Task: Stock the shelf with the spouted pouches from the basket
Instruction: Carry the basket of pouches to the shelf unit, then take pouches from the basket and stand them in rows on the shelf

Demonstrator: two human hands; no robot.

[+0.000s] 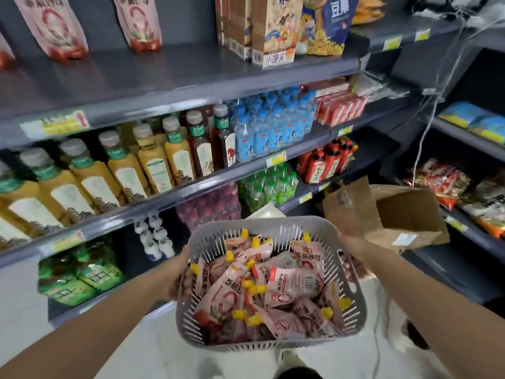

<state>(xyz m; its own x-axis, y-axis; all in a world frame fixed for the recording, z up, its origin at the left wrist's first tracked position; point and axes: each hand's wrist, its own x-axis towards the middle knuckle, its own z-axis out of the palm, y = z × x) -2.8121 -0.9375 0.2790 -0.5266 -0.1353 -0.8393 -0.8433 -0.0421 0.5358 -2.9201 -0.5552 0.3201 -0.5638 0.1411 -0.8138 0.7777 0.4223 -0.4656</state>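
Both hands carried the grey slotted basket (273, 348) in front of the shelving: the left hand (179, 277) was clamped on its left wall, fingers wrapped around the rim, while the right hand (348, 243) gripped the far right corner, mostly hidden behind the rim. Inside lay a loose heap of pink spouted pouches (273, 291) with yellow caps. Two matching pouches (95, 23) stood on the dark top shelf (169, 75), well above the basket. An open cardboard box (404, 217) sat to the right.
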